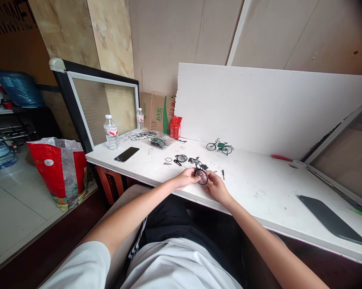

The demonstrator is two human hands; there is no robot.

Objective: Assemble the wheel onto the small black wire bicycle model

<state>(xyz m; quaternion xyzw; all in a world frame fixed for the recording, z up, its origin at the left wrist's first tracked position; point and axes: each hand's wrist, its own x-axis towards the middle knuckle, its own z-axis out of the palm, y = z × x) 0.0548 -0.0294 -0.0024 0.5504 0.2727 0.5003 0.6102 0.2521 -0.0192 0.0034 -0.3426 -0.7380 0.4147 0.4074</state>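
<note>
Between my two hands, just above the table's front edge, is a partly built model bicycle [202,176], its spoked front wheel toward me and the handlebar pointing away. My left hand [187,179] grips it from the left, fingers closed at the wheel and fork. On the other side my right hand [217,187] pinches the wheel's right edge. A loose spoked wheel [181,158] lies beyond my left hand, beside a small black part [177,162] and a thin ring [168,159]. Farther back stands a complete green model bicycle [219,147].
On the white table [253,180] are a phone [127,154], a water bottle [111,133], a bag of parts [159,142] and a small red box [175,127]. A short black stick [223,174] lies right of my hands. A dark flat panel [333,219] rests at the right.
</note>
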